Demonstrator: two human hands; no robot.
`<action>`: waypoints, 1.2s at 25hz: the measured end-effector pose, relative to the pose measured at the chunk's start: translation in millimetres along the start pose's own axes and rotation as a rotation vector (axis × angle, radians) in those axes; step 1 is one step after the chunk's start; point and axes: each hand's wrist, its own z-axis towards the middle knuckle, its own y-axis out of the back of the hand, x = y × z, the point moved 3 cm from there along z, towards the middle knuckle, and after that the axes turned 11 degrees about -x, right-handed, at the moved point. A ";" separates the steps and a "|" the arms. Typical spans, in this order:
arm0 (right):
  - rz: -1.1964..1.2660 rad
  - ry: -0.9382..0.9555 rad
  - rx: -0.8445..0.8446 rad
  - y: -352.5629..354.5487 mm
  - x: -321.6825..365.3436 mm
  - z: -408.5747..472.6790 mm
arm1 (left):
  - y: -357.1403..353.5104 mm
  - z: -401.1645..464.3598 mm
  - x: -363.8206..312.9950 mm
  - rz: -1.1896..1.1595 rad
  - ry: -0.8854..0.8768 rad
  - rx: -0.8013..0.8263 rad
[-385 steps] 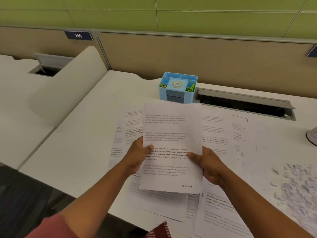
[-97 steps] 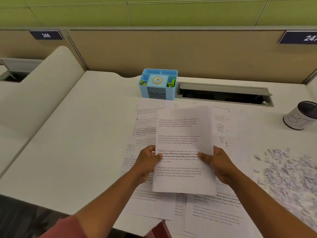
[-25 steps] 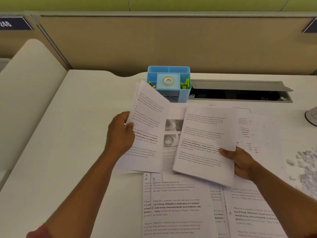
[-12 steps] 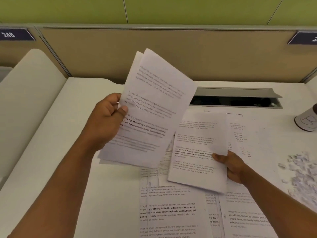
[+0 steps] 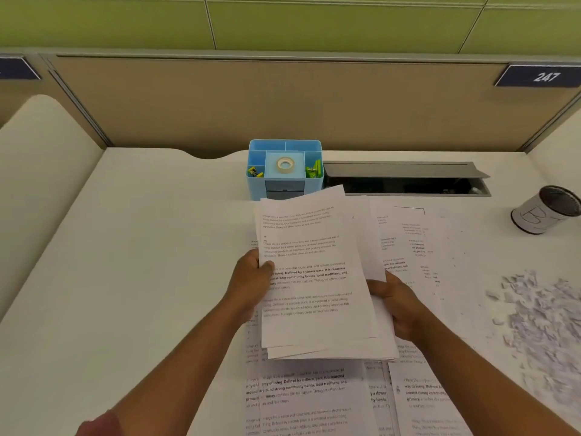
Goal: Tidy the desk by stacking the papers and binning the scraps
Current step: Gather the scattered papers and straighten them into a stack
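Left hand (image 5: 251,280) and right hand (image 5: 397,305) gripping one paper stack (image 5: 314,278) — above loose sheets (image 5: 301,394), scraps (image 5: 540,325) at right

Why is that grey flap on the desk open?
Open, yes: the grey cable-tray flap is tilted up, showing the dark slot beneath. Why, the picture cannot tell.

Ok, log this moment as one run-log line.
stage: stacking papers | left hand: grips paper stack | right hand: grips same stack | loose sheets: on desk | scraps: unbinned

White desk (image 5: 141,247), tan partition (image 5: 283,102) behind it; green panelled wall (image 5: 314,20) above; numbered plate (image 5: 542,77)
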 end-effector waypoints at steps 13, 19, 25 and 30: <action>0.060 0.007 0.029 -3.7 1.2 -26.9 | -4.1 -10.0 18.9 -0.003 0.059 0.173; 0.058 -0.016 0.034 -1.9 -1.1 -39.8 | -16.1 -21.5 25.2 -0.297 0.247 0.279; 0.321 -0.098 0.175 7.2 3.8 -49.6 | -19.3 -26.4 25.3 -0.532 0.326 0.269; 0.582 -0.133 0.309 -17.0 -12.7 -69.6 | -20.8 -22.6 14.2 -0.720 0.259 -0.022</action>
